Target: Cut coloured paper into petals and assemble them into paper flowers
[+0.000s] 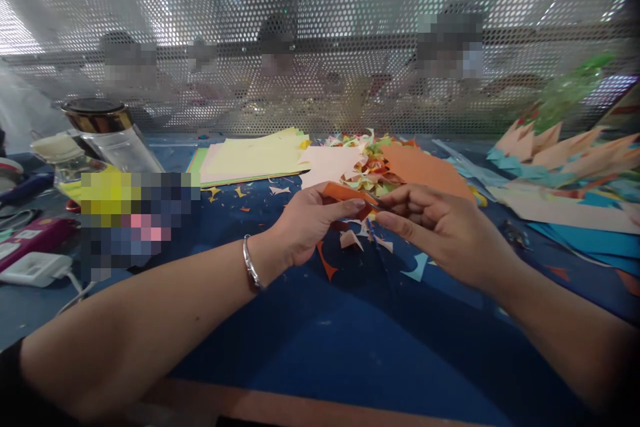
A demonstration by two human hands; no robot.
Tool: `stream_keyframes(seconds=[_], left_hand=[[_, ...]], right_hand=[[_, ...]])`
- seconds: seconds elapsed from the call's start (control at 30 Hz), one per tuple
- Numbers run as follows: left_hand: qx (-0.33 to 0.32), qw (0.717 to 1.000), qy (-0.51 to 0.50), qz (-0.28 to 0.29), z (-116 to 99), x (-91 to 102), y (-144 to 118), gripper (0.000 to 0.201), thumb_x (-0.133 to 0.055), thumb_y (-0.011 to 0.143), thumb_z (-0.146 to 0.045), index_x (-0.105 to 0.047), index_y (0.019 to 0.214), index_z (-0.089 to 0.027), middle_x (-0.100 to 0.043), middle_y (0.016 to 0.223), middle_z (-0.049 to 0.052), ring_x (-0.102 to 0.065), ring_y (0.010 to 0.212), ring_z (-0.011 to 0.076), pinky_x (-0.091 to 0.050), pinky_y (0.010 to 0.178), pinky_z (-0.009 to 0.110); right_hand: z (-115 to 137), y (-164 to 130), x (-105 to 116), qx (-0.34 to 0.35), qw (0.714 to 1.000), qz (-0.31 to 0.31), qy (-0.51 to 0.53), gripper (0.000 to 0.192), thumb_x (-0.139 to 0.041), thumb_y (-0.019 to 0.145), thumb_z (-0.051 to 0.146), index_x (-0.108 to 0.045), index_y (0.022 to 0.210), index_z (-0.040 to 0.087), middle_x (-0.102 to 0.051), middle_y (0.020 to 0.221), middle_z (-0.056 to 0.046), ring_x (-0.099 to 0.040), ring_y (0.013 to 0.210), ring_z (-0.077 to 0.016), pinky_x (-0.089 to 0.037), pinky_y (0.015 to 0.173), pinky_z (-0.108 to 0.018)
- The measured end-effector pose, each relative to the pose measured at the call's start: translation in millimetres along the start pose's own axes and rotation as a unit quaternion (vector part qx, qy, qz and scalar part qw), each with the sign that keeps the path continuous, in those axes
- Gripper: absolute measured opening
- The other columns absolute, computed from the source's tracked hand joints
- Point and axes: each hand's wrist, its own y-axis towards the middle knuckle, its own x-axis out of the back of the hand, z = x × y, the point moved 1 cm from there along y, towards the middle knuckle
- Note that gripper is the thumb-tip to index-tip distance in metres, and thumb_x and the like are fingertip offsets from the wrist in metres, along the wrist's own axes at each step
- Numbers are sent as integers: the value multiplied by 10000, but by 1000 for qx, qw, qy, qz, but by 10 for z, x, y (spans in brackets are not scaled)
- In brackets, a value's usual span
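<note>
Both hands are pinched on one small piece of orange paper (345, 195), held just above the blue counter (320, 340) in the middle of the shot. The left hand (307, 223) grips it from the left between thumb and fingers, silver bangle (251, 265) on that wrist. The right hand (435, 223) meets it from the other side with fingertips closed narrow on the edge. Looks to me like a fold or crease being worked into the piece, somewhere mid-fold; I can't tell the exact shape, it's mostly hidden by the fingers.

For the next move, I'd guess it needs the left hand to hold steady while the right fingertips press or run along the edge, since the piece is tiny and easy to skew.

Just behind the hands: a heap of colourful paper scraps (373, 163), a bigger orange sheet (425, 170), and a stack of pale yellow sheets (255, 157) off to the left. Folded paper pieces (560, 147) sit far right. A gold-lidded jar (100, 117) stands far left, with trimmings littering the counter.

Writing-wise, nothing readable. The one patch on the left is blurred out.
</note>
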Motion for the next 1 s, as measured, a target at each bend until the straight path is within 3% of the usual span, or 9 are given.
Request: stream_keyframes(seconds=[0.37, 0.77, 1.0], left_hand=[[-1, 999, -12, 36, 28, -1, -7, 88, -848, 783, -164, -772, 815, -132, -739, 784, 29, -613, 670, 90, -451, 666, 246], [25, 999, -13, 32, 39, -12, -22, 85, -820, 813, -176, -768, 852, -121, -724, 787, 43, -651, 701, 123, -497, 627, 253], [23, 999, 5, 33, 10, -16, -18, 95, -799, 834, -162, -737, 771, -127, -715, 733, 31, -629, 663, 95, -456, 638, 232]], right_hand=[[14, -12, 9, 3, 1000, 3, -7, 456, -750, 826, 647, -713, 960, 213, -780, 855, -83, -728, 680, -192, -591, 598, -300], [39, -17, 11, 7, 1000, 0, -7, 467, -738, 831, 686, -728, 929, 229, -784, 838, -69, -729, 670, -188, -586, 599, -295], [16, -20, 16, 22, 999, 1, -24, 419, -708, 873, 638, -737, 925, 223, -785, 829, -66, -710, 634, -164, -569, 581, -279]])
